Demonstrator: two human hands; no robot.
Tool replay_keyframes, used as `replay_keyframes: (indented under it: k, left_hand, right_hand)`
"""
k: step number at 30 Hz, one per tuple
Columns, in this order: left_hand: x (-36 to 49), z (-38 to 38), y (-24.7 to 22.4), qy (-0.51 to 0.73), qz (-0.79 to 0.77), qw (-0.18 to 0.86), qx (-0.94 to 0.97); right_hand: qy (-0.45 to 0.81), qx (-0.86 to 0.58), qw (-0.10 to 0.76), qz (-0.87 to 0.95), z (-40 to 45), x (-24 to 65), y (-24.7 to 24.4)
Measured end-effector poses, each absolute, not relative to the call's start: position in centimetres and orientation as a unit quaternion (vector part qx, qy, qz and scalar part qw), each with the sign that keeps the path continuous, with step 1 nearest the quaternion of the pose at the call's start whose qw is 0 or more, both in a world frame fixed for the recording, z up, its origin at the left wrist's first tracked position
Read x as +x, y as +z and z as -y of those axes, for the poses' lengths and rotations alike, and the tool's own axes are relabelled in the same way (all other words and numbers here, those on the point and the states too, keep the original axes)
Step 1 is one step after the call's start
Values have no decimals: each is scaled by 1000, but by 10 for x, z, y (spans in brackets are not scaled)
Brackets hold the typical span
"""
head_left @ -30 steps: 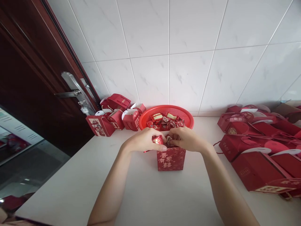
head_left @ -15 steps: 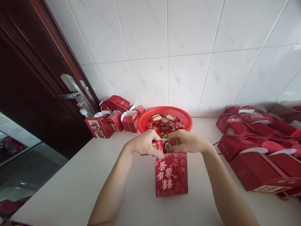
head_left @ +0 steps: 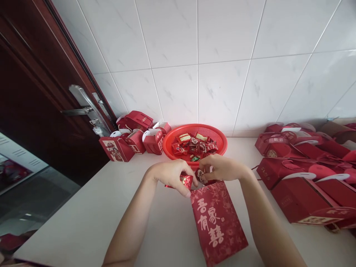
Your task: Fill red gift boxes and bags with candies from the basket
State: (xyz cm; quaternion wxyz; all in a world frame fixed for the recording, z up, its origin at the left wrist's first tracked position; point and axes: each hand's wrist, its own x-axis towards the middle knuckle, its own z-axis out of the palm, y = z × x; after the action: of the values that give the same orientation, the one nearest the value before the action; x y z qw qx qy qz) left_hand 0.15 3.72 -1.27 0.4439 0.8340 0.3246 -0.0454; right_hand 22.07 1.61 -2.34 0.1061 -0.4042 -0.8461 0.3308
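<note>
My left hand [head_left: 174, 176] is closed on a shiny red-wrapped candy [head_left: 187, 181], its fingertips at the top edge of a red paper gift bag [head_left: 218, 222] with pale characters. My right hand [head_left: 221, 167] grips a dark red candy packet [head_left: 200, 176] with white lettering, just above the bag's upper edge. The bag lies tilted on the white table, toward me and to the right. Right behind my hands stands a red plastic basket [head_left: 169, 142] of wrapped candies [head_left: 198, 144]. The bag's opening cannot be seen clearly.
Several red gift boxes [head_left: 116, 148] stand at the left by the wall. More red boxes [head_left: 303, 196] crowd the table's right side. A dark wooden door [head_left: 41, 81] with a metal handle [head_left: 83, 105] is at the left, and a tiled wall [head_left: 222, 37] rises behind.
The gift bag has swung toward me and to the right, now slanted and showing more of its front. My left hand has lowered slightly. Both hands still hold candies.
</note>
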Motion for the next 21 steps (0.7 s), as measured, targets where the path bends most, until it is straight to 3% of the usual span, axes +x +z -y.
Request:
replay_keyframes:
  k: [11, 15, 21]
  left_hand:
    - [28, -5, -9, 5, -423, 352, 835]
    - [37, 2, -18, 77, -384, 278, 877]
    - [37, 14, -18, 165, -326, 219, 905]
  right_hand:
    - [270, -474, 109, 831, -4, 236, -14]
    - [346, -482, 120, 796, 3, 248, -9]
    - [343, -460, 169, 801, 40, 269, 3]
